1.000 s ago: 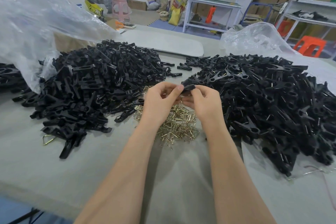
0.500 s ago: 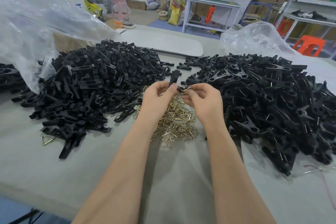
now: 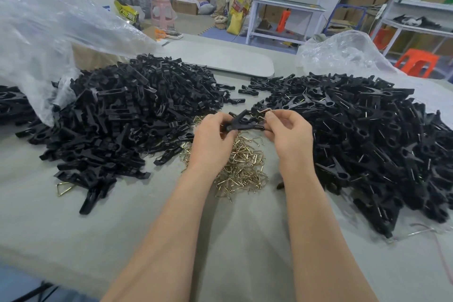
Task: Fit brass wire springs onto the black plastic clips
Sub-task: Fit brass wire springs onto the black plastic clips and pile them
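At the frame's centre, the left hand (image 3: 212, 138) curls its fingers round a stiff, light black plastic clip (image 3: 241, 124) near its pivot, while the right hand (image 3: 290, 135) pinches a thin brass wire spring (image 3: 265, 112), probably springy and slippery, best held by its bend.

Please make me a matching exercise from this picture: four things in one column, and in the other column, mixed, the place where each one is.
Things:
1. black clip
2. brass spring
3. heap of loose springs
4. orange stool

Places:
A. lying on the table
B. in the background, far right
C. gripped by the left hand
D. pinched by the right hand

Pairs: 1-C, 2-D, 3-A, 4-B
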A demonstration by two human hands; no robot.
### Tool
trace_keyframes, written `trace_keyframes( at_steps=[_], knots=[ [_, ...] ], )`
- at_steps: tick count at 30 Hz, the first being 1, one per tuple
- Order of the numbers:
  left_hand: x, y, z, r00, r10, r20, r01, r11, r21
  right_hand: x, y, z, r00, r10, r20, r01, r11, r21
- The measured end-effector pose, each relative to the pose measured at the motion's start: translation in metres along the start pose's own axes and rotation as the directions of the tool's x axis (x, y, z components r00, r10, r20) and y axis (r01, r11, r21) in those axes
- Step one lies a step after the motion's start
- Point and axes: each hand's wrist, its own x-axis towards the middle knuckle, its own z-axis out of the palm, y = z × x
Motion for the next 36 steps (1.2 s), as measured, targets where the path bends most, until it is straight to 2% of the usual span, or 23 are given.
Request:
trace_keyframes(
  at_steps=[9, 13, 21, 26, 30, 33, 35, 36],
  knots=[
    [-0.002, 0.000, 0.003, 0.975, 0.222, -0.017, -0.218, 0.968, 0.121, 0.000, 0.007, 0.002, 1.000, 0.006, -0.005, -0.006, 0.987, -0.160],
    [-0.003, 0.002, 0.002, 0.969, 0.245, -0.031, -0.241, 0.965, 0.099, 0.002, 0.006, -0.001, 0.999, 0.009, -0.046, -0.016, 0.988, -0.153],
    [-0.003, 0.001, 0.002, 0.962, 0.274, -0.003, -0.272, 0.956, 0.109, 0.002, 0.005, -0.002, 0.999, 0.028, 0.025, -0.022, 0.976, -0.217],
    [-0.003, 0.000, 0.002, 0.961, 0.275, 0.030, -0.277, 0.950, 0.144, 0.001, 0.006, -0.004, 1.000, 0.005, -0.003, -0.006, 0.964, -0.264],
    [-0.004, 0.000, 0.002, 0.959, 0.276, 0.060, -0.282, 0.950, 0.137, 0.001, 0.007, -0.004, 0.998, 0.027, 0.057, -0.008, 0.947, -0.322],
    [-0.003, 0.000, -0.001, 0.955, 0.276, 0.112, -0.286, 0.954, 0.086, 0.003, 0.004, -0.009, 0.977, 0.151, 0.152, -0.121, 0.974, -0.194],
    [-0.003, 0.001, -0.006, 0.950, 0.255, 0.178, -0.256, 0.967, -0.018, 0.004, 0.000, -0.016, 0.900, 0.302, 0.315, -0.322, 0.947, 0.013],
    [-0.004, 0.003, -0.008, 0.948, 0.239, 0.212, -0.226, 0.971, -0.082, 0.005, -0.001, -0.020, 0.834, 0.367, 0.412, -0.445, 0.889, 0.110]
  ],
)
